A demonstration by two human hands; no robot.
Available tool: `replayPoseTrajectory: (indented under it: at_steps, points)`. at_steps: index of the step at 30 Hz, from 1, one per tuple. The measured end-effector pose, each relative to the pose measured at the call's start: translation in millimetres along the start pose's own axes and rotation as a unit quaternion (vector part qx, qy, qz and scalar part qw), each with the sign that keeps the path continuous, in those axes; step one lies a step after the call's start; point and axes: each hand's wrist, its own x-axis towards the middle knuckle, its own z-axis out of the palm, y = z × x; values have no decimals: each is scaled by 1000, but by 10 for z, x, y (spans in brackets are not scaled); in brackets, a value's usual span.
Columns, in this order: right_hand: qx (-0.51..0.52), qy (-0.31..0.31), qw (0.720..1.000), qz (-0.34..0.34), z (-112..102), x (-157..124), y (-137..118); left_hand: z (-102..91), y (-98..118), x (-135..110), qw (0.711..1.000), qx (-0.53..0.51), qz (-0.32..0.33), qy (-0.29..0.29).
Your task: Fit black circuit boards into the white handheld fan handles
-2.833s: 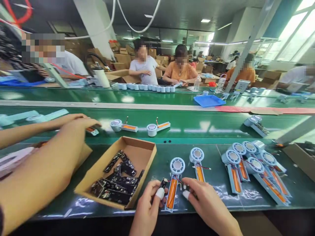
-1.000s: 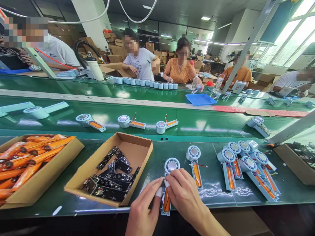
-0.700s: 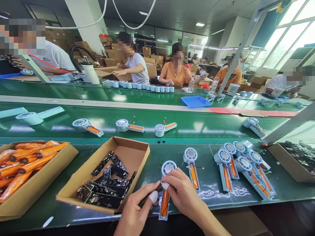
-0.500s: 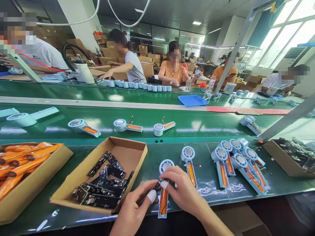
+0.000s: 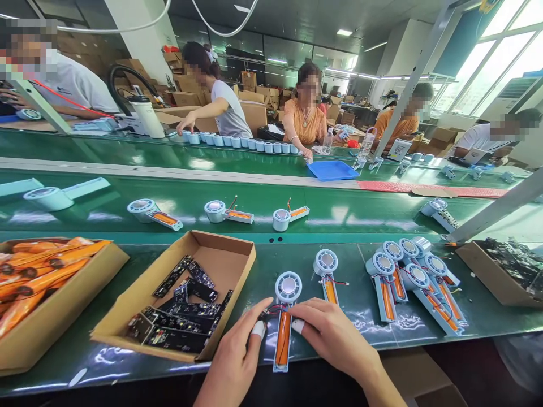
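A light-blue handheld fan [image 5: 288, 286] lies in front of me, its handle open and an orange battery [image 5: 283, 339] inside. Thin red and black wires [image 5: 276, 309] cross the neck. My left hand [image 5: 237, 350] is left of the handle, thumb and fingers closed on a dark circuit board [image 5: 263, 315] seen only at its edge. From the right, my right hand [image 5: 335, 333] has its fingertips closed at the handle's upper edge, beside the wires. White covers sit on both thumbs. Another open fan [image 5: 326, 262] lies just behind my right hand.
Left stand a carton of black circuit boards [image 5: 104, 333] and a carton of orange-wrapped batteries [image 5: 108, 277]. Several fans [image 5: 418, 276] are piled right, near another parts box [image 5: 487, 277]. More fans lie on the green belt [image 5: 360, 212]. Co-workers sit across, around a blue tray [image 5: 333, 170].
My hands have moved apart, uncovering the fan's neck and wires. The board in my left hand shows less. Across the belt, a co-worker's hand has reached the blue tray.
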Motion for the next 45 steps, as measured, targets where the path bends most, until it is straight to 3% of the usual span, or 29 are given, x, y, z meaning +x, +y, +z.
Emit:
replayPoseTrajectory:
  at_steps: [5, 8, 11, 13, 17, 22, 24, 26, 30, 35, 39, 45]
  points:
    - [-19, -8, 999, -34, -99, 62, 56, 61, 5, -73, 975, 209, 69, 9]
    - [-47, 25, 997, -51, -88, 117, 41, 77, 15, -99, 963, 249, 104, 9]
    - [9, 56, 997, -54, 12, 197, 12, 59, 37, -72, 975, 192, 109, 1]
    - [93, 85, 992, -13, 120, 249, -5, 58, 45, -50, 987, 135, 90, 10]
    - [237, 138, 955, 117, 320, 309, -19, 138, 16, -60, 995, 58, -10, 77]
    - [338, 121, 923, 138, 377, 290, 1, 211, 3, -96, 992, -26, -93, 82]
    - [325, 120, 927, 143, 365, 281, -4, 199, 34, -89, 990, -46, -103, 80]
    - [262, 120, 949, 131, 352, 280, -25, 175, 78, -75, 990, -60, -101, 82]
    - [124, 137, 981, 59, 352, 288, -72, 117, 165, -50, 991, -64, -77, 88]
    - [56, 134, 989, 12, 378, 258, -61, 115, 206, -69, 990, 1, 11, 140]
    - [-7, 140, 990, -11, 404, 226, -71, 200, 211, -111, 972, 75, 103, 195]
    - [37, 229, 973, -12, 599, 200, -70, 279, 208, -103, 957, 92, 137, 237]
